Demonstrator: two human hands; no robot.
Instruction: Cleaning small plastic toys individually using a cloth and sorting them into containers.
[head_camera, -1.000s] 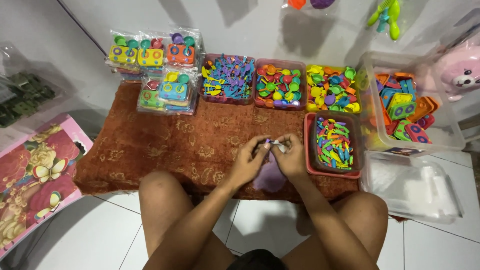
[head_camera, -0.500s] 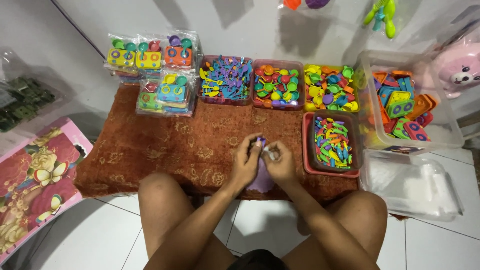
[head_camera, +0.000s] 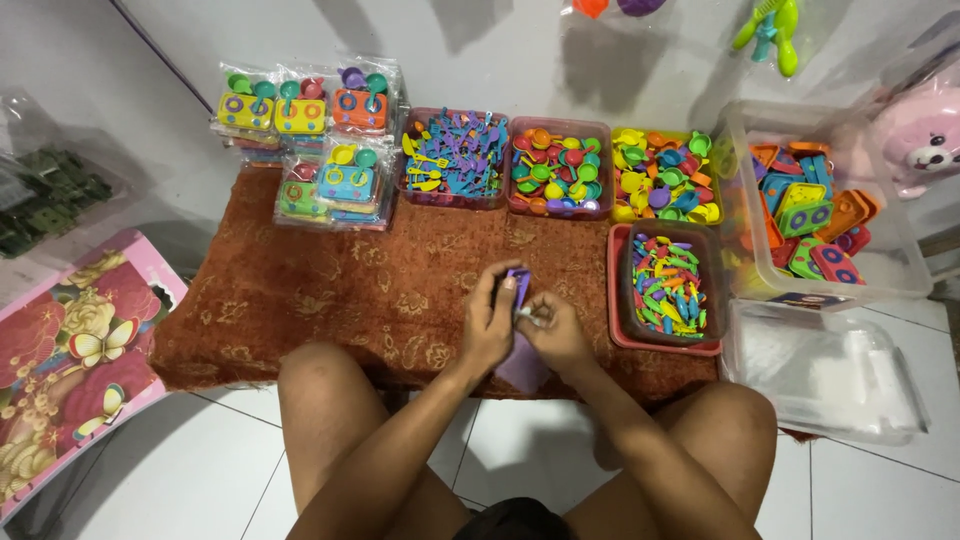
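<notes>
My left hand (head_camera: 489, 322) and my right hand (head_camera: 556, 332) meet over the front of a rust-red patterned cloth (head_camera: 330, 290). Together they grip a small purple plastic toy piece in a clear bag (head_camera: 521, 362); its purple top edge shows above my left fingers and the rest hangs below my hands. My right fingers pinch something small and pale at the bag's edge. Just right of my hands stands a red tray of small coloured toy utensils (head_camera: 665, 287).
Along the back stand bagged toy stove sets (head_camera: 330, 140), a tray of blue and purple utensils (head_camera: 455, 157), a tray of toy pans (head_camera: 558, 167), a yellow tray of toy cups (head_camera: 664, 176). A clear bin of toy stoves (head_camera: 815, 215), its lid (head_camera: 825, 370) and a pink plush (head_camera: 920, 135) are at right.
My hands moved slightly down and closer together, and the purple piece now sits more upright against my left fingers. Nothing else on the cloth moved.
</notes>
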